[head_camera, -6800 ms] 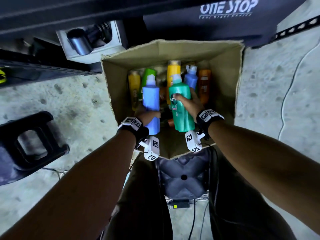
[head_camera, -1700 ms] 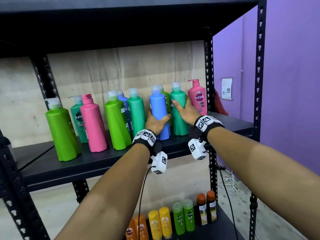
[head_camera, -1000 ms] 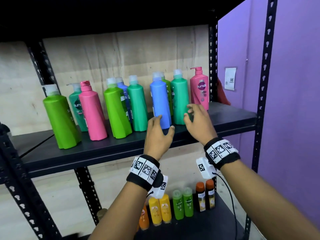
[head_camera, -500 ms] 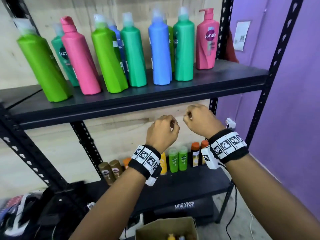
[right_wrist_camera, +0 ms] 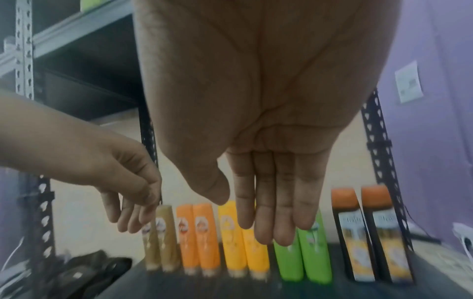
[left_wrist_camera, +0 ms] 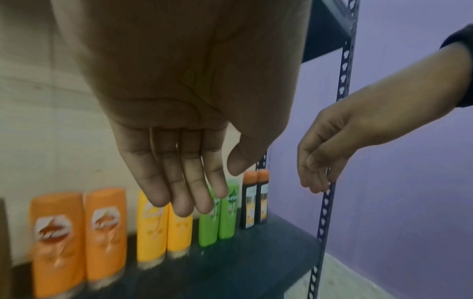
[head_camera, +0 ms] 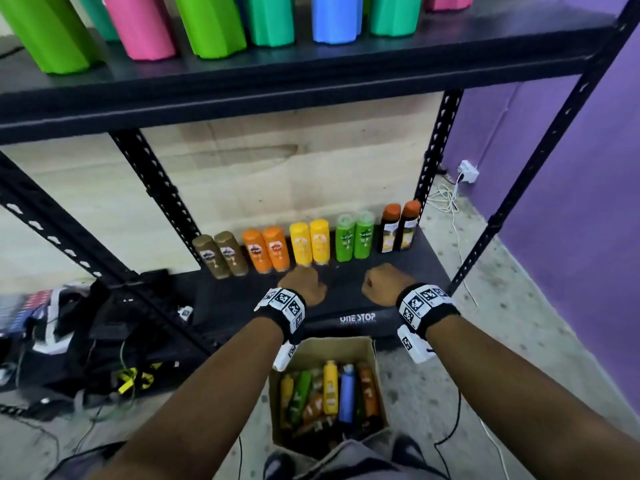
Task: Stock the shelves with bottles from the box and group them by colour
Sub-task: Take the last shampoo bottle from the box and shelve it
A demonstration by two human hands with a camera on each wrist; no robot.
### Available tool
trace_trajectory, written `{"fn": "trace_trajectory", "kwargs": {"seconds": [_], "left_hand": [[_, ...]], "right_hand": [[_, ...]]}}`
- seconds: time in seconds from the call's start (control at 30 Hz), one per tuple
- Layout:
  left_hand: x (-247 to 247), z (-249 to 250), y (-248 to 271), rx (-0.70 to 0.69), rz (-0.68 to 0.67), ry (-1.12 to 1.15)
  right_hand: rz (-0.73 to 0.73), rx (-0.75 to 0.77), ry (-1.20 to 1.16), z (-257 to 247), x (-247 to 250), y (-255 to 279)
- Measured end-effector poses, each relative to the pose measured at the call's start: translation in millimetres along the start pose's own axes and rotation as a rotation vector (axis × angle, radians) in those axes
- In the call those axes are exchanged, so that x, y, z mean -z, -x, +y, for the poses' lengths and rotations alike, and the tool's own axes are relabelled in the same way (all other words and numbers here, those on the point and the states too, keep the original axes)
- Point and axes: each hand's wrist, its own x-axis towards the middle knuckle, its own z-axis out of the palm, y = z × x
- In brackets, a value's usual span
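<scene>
My left hand (head_camera: pixel 304 284) (left_wrist_camera: pixel 184 182) and right hand (head_camera: pixel 382 284) (right_wrist_camera: pixel 271 202) hang side by side in front of the lower shelf (head_camera: pixel 426 261), above the cardboard box (head_camera: pixel 332 341). The wrist views show both with fingers straight and relaxed, holding nothing. Several small bottles lie in the box, among them a yellow one (head_camera: pixel 330 386) and a blue one (head_camera: pixel 346 393). On the upper shelf (head_camera: pixel 311 84) stand the big blue bottle (head_camera: pixel 334 17) and a teal-green bottle (head_camera: pixel 393 13) among green and pink ones. Paired small bottles (head_camera: pixel 311 242) line the lower shelf's back.
Black bags and tangled cables (head_camera: pixel 86 341) lie on the floor at the left. A perforated shelf upright (head_camera: pixel 540 150) slants down on the right before a purple wall. A socket with a white cable (head_camera: pixel 467 171) sits behind the rack.
Both hands let go of the blue and teal-green bottles on the upper shelf and dropped to the lower shelf's height. My view tilted down, bringing the box into sight.
</scene>
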Motion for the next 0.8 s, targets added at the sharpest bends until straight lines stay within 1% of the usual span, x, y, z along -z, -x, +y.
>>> {"fn": "trace_trajectory", "kwargs": {"seconds": [0.13,0.27,0.4,0.5,0.57,0.7,0.73,0.8], "left_hand": [[-44.3,-17.6,10.5,0.066,-0.12,-0.003],[-81.5,-31.3,25.3,0.085,-0.227,0.019],[-115.9,-42.0,41.6,0.069,-0.264,-0.029],[-139.8,-46.5,50.2,0.021,-0.292,-0.032],[-156.9,-51.1,53.3,0.035,-0.338,0.0],[-185.4,-60.5,60.6,0.153,-0.429,0.03],[-192.7,-62.2,62.0,0.16,-0.44,0.03],[-212.6,-65.0,65.5,0.132,-0.482,0.027]], "right_hand": [[-0.16,-0.042,-0.002,3.9,-55.2,4.8],[-0.3,-0.06,-0.005,6.6,-98.7,9.6],[-0.344,-0.059,-0.032,4.3,-134.0,16.0],[-0.416,-0.065,-0.052,3.5,-161.9,17.8],[-0.453,-0.084,-0.062,4.0,-179.9,19.4],[-0.553,-0.112,-0.066,6.4,-212.1,24.2],[-0.567,-0.121,-0.068,7.4,-218.8,25.1],[-0.587,-0.147,-0.079,12.0,-234.6,28.2]]}}
